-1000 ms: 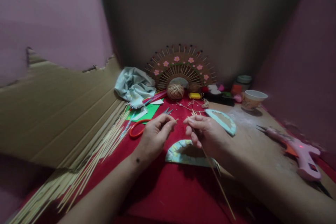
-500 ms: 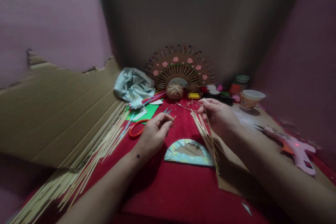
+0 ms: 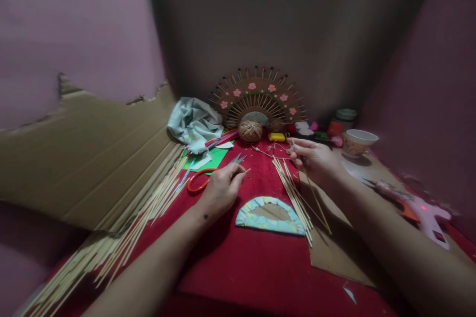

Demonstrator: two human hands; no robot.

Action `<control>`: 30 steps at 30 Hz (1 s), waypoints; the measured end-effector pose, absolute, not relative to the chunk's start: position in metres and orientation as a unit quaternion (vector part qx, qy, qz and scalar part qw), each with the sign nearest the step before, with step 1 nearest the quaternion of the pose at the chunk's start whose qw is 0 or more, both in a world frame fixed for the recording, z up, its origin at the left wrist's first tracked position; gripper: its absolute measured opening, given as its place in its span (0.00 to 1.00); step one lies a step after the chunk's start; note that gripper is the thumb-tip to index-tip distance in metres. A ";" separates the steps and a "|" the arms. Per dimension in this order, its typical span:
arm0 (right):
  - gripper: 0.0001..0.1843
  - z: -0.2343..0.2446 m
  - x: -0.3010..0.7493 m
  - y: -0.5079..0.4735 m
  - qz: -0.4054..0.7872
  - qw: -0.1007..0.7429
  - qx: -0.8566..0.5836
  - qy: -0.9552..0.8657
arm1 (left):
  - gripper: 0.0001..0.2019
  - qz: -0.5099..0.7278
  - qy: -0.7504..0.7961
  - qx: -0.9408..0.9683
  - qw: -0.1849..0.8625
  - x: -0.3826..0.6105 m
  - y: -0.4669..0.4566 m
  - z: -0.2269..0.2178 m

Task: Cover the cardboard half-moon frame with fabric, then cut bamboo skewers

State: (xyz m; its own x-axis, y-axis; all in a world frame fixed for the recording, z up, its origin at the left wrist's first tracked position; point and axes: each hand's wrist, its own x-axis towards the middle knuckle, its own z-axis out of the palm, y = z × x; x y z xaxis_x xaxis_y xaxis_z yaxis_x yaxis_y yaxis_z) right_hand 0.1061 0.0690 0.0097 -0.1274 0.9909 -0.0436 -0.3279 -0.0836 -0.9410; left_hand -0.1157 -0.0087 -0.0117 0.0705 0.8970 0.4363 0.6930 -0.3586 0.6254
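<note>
My left hand [image 3: 222, 187] rests on the red cloth [image 3: 253, 267] with thumb and fingers pinched on a short bamboo stick piece [image 3: 243, 173], close to the orange-handled scissors [image 3: 203, 178]. Farther right, my right hand [image 3: 315, 159] lies over the top of a small bundle of cut bamboo sticks [image 3: 295, 198], its fingers curled round one stick that slants down to the right. Between my forearms lies a pale blue half-round paper arch [image 3: 268, 216].
A long pile of bamboo skewers [image 3: 126, 228] runs along torn cardboard [image 3: 85, 158] at left. At the back stand a fan-shaped stick craft [image 3: 258, 99], a twine ball [image 3: 250, 130], a crumpled cloth [image 3: 194, 123] and a cup [image 3: 357, 141]. A pink glue gun [image 3: 420, 208] lies at right.
My right hand moved from the middle, away from my left hand, up and right to the cut stick bundle, carrying a stick. The left hand stayed put with its short piece.
</note>
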 end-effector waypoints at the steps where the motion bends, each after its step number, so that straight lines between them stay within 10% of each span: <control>1: 0.12 0.008 0.107 0.068 0.629 0.526 -0.390 -0.419 | 0.08 0.401 0.568 0.711 0.105 -0.117 -0.009 -0.010; 13: 0.08 -0.014 0.109 0.060 0.673 0.462 -0.411 -0.405 | 0.12 0.148 0.847 0.511 -0.010 -0.224 -0.013 0.024; 30: 0.09 -0.023 0.110 0.065 0.683 0.450 -0.400 -0.413 | 0.17 -0.033 0.867 0.498 0.011 -0.239 -0.018 0.016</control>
